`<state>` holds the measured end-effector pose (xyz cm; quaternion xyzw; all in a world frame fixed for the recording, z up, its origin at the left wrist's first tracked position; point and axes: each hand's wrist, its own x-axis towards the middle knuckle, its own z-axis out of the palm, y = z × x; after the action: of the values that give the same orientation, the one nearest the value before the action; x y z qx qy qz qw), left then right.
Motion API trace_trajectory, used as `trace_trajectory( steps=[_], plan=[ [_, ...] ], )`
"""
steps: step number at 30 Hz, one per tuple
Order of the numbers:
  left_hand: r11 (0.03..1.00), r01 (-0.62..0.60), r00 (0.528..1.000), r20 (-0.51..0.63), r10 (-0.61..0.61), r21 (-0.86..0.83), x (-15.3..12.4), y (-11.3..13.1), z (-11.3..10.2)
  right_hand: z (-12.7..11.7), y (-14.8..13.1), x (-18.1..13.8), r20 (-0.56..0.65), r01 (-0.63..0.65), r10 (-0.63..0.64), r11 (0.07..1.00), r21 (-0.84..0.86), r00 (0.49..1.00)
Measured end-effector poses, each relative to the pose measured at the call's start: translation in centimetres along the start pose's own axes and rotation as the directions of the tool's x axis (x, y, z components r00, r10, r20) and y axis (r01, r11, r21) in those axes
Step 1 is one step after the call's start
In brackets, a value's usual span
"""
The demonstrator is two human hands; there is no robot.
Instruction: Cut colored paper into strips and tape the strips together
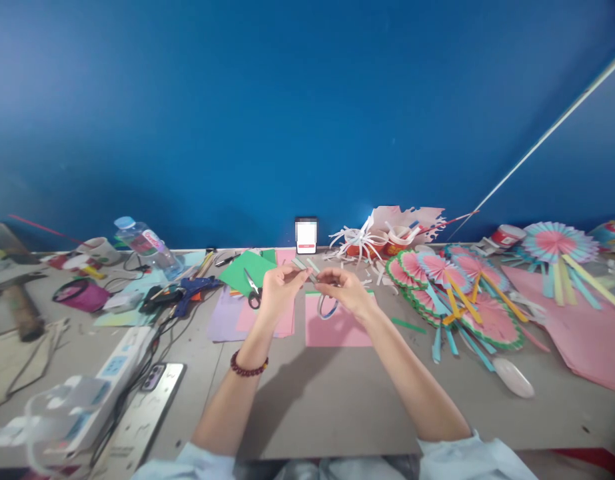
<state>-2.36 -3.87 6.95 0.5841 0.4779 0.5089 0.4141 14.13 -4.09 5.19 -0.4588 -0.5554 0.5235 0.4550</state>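
Observation:
Both my hands are raised over the middle of the table, with their fingertips almost meeting. My right hand (346,291) is closed on a thin roll of tape (328,315), whose ring hangs below the fingers. My left hand (283,285) pinches the end of a narrow pale strip (312,267) that runs across to the right fingers. Whether the strip is still joined to the roll is hard to make out. Below the hands lies a pink paper sheet (332,333) with a green edge along its top.
Black-handled scissors (254,297) lie on green paper (237,270) to the left. Further left are a blue glue gun (190,290), a water bottle (150,243) and a power strip (110,380). Several folded paper fans (447,273) and a white spoon (513,377) are on the right.

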Motion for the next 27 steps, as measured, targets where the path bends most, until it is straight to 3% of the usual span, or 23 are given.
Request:
trace_trajectory(
  steps=[7,18,27],
  plan=[
    [0.999,0.009,1.0,-0.026,-0.011,-0.052,0.06,0.05,0.13,0.07,0.15,-0.12,-0.005,0.089,-0.089,0.995,-0.034,0.996],
    [0.991,0.044,0.999,-0.014,-0.046,-0.124,-0.02,0.54,0.1,-0.26,0.47,0.26,0.09,-0.14,0.135,0.989,0.054,0.987],
    [0.999,0.006,1.0,0.006,-0.006,-0.049,0.07,0.25,-0.17,-0.59,0.31,0.52,0.128,-0.187,0.179,0.981,0.053,0.975]
  ],
)
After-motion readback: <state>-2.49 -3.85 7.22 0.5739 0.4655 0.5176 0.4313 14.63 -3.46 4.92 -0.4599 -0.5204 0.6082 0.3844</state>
